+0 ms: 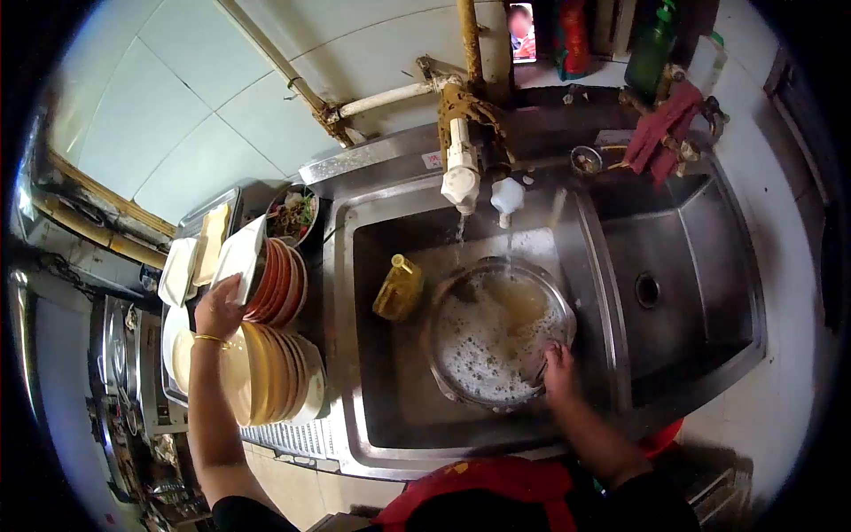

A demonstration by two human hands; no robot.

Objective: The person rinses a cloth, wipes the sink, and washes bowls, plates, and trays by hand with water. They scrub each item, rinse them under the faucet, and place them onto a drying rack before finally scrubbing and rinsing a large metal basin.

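My left hand [220,309], with a yellow bangle at the wrist, grips the lower end of a white rectangular dish [239,253]. That dish leans against a standing row of orange-red plates [282,282] left of the sink. Just below the hand stands a row of cream plates [259,372]. In the sink sits a round metal basin [432,341] of foamy, cloudy water [486,341]. My right hand [558,368] is closed at the basin's right inner edge, beside a greyish patch at the water; what its fingers hold I cannot make out.
Water runs from two white taps [461,182] into the sink [381,426]. A yellow bottle [399,290] stands left of the basin. A second sink bowl [687,293] lies right. Behind are a bowl of scraps [292,215], a red cloth [660,133], a green bottle [651,53] and a lit phone [523,34].
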